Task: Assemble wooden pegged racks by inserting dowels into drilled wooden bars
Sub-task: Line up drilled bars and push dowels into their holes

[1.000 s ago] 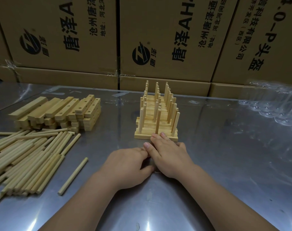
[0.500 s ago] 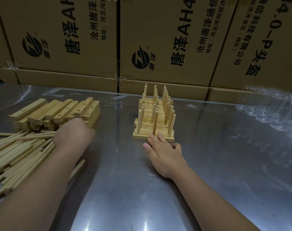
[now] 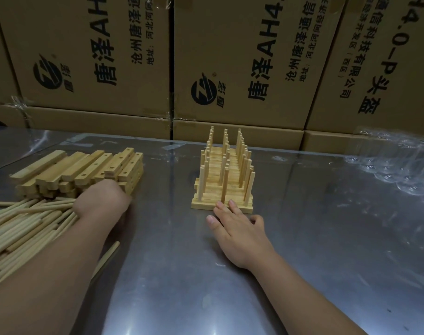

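Wooden drilled bars [image 3: 114,165]: left hand [image 3: 102,201] at the stack, fingers hidden, grip cannot be told.
Right hand [image 3: 237,228]: fingers [image 3: 220,210] straight, touching pale pegged racks [image 3: 225,180].
Advice: lift one bar, holes up.

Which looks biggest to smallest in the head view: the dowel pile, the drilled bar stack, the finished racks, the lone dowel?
1. dowel pile, though partly covered and cut by the frame edge.
2. drilled bar stack and finished racks: too alike to rank.
3. lone dowel, partly hidden.
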